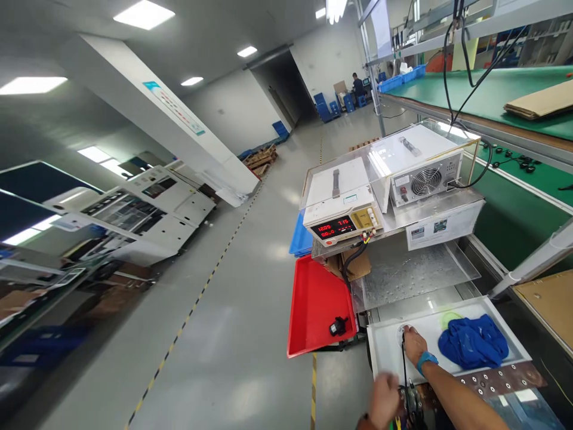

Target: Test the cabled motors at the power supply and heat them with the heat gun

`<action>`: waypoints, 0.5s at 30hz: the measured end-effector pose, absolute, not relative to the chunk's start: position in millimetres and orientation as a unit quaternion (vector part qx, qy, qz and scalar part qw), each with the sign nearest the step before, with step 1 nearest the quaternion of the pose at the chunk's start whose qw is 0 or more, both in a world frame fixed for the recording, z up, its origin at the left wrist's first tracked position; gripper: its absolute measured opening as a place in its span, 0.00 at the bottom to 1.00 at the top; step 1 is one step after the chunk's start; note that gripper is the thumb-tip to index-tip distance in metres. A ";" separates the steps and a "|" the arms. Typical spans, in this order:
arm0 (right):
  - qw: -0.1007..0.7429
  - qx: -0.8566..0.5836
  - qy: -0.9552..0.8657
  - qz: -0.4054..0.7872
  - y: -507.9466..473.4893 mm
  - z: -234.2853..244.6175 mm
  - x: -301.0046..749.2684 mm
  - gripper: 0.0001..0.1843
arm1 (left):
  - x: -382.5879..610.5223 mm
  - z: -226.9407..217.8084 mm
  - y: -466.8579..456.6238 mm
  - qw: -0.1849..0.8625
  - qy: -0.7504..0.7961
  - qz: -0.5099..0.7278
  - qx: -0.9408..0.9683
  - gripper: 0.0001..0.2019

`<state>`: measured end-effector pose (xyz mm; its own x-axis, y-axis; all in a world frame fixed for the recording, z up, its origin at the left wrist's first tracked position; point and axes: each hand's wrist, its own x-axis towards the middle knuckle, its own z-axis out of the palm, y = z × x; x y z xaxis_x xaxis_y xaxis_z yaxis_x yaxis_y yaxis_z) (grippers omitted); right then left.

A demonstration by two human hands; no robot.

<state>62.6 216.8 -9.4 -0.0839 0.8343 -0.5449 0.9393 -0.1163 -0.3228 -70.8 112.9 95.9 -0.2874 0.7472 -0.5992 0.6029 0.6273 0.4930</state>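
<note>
My right hand [415, 344], with a blue band at the wrist, is closed over the left part of a white tray [380, 358]. Its fingers pinch the upper end of a thin black cable [405, 371], beside a small round whitish piece. What else lies in the fingers is too small to make out. Smeared by motion, my left hand [384, 397] is just left of the cable and of a dark bundle of parts [414, 403]. A crumpled blue cloth [473, 341] lies in the tray, right of my right hand.
A red bin [313, 298] holding a small black part [338, 326] sits left of the tray. Beyond stands a power supply [340, 209] with red digits, beside a second unit with a fan [425, 181]. A metal post [537, 263] rises at the right.
</note>
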 end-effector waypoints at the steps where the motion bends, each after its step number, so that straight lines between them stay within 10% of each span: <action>1: 0.077 0.673 0.659 -0.327 216.7 -9.2 62.1 0.26 | -85.7 118.2 147.6 0.386 0.777 0.145 0.475 0.21; 8: 0.063 0.678 0.653 -0.331 217.6 -4.8 60.3 0.31 | -135.7 259.6 374.0 0.107 0.708 0.317 0.622 0.37; 15: 0.041 0.693 0.633 -0.341 220.8 3.2 57.3 0.30 | -137.4 235.6 422.3 0.064 0.719 0.312 0.618 0.48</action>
